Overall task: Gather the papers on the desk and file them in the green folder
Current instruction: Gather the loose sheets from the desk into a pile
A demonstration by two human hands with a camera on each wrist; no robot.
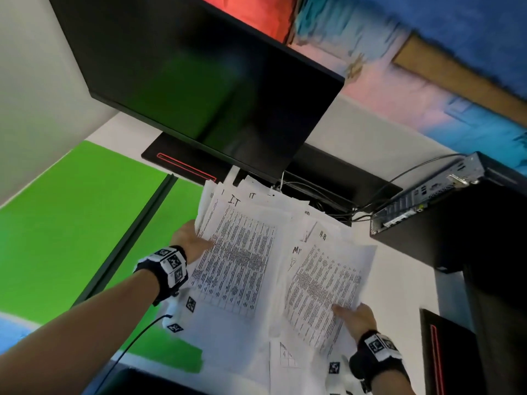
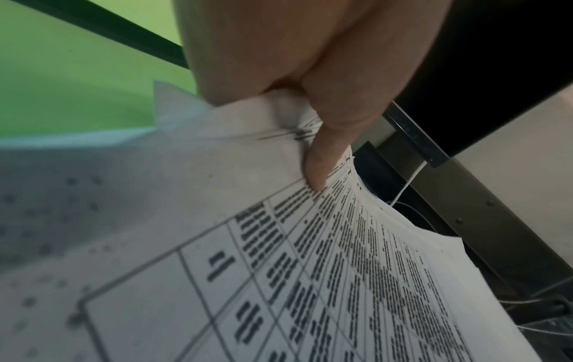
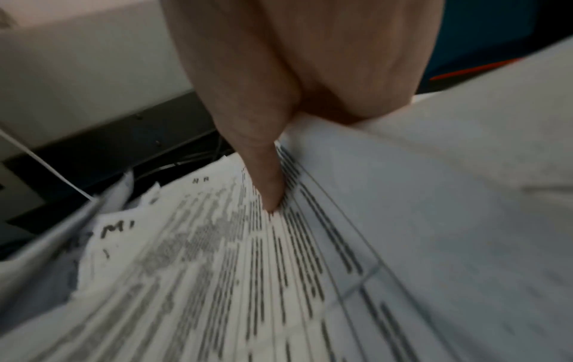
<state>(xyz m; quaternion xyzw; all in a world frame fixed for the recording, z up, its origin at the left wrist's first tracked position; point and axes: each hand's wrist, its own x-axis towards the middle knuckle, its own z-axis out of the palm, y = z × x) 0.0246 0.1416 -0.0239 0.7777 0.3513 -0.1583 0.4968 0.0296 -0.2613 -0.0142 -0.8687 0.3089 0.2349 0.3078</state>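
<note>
A loose, fanned heap of printed papers [image 1: 256, 266] is held up in front of me over the white desk. My left hand [image 1: 196, 243] grips the heap's left edge, thumb on top of a sheet of tables [image 2: 341, 269]. My right hand [image 1: 353, 315] pinches the lower right corner of another printed sheet [image 3: 232, 257], thumb pressed on its face. The open green folder [image 1: 71, 223] lies flat on the desk to the left, its dark spine [image 1: 128, 240] running diagonally. The fingers under the papers are hidden.
A black monitor [image 1: 199, 81] on its stand [image 1: 182, 163] looms just behind the papers. A small black computer [image 1: 445, 212] with cables sits at the right. A dark cable tray [image 1: 328, 192] lies behind the heap. A black box with a red stripe [image 1: 436, 354] stands at lower right.
</note>
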